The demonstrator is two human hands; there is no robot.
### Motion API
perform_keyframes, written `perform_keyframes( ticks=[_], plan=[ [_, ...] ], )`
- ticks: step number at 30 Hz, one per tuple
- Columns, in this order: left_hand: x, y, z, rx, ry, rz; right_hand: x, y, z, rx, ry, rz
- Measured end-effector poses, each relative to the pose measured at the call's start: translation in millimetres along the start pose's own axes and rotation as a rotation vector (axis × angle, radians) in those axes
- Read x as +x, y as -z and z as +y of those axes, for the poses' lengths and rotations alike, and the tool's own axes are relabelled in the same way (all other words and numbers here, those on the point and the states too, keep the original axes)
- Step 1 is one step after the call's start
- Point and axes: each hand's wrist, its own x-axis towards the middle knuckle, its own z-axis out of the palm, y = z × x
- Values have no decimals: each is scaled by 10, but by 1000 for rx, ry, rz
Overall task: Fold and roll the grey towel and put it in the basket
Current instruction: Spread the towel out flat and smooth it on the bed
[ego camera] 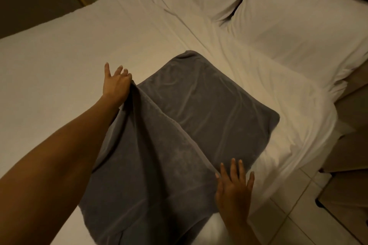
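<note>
The grey towel point(199, 105) lies on the white bed point(59, 65), its far half flat and its near half raised in a ridge running between my hands. My left hand point(116, 83) holds the lifted towel edge at its thumb side, with the other fingers spread above the sheet. My right hand point(235, 187) rests with straight fingers on the towel's near right edge. Part of the towel drapes under my left forearm toward the bed's near edge. No basket is in view.
Two white pillows point(278, 16) lie at the head of the bed, far right. A tiled floor point(298, 205) and dark furniture point(348, 165) border the bed on the right. A wall and floor strip show at the far left.
</note>
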Motion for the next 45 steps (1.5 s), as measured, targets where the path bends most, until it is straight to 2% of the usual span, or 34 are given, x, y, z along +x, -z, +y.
perform_keyframes(
  ticks=[5,11,17,21,26,33,37,45],
  plan=[
    [478,67,301,4,2,-18,469,-81,329,-65,-55,-148],
    [925,124,665,-71,37,21,911,-174,733,-99,-124,-228],
    [1296,235,1120,-202,159,10,1387,-198,1178,-77,-134,-195],
    [1630,228,1339,-164,146,3,1704,-302,1438,-88,-132,-207],
    [2158,148,1630,-110,106,10,2043,-577,1747,-90,-221,-212],
    [2837,-120,2124,4,44,-34,2584,-1005,2182,-150,-222,-267],
    [3146,-293,2320,35,75,-42,2808,-1175,2283,-153,-192,-203],
    [3739,-344,2679,68,85,-25,3255,-1429,2487,-96,-244,-102]
  ],
)
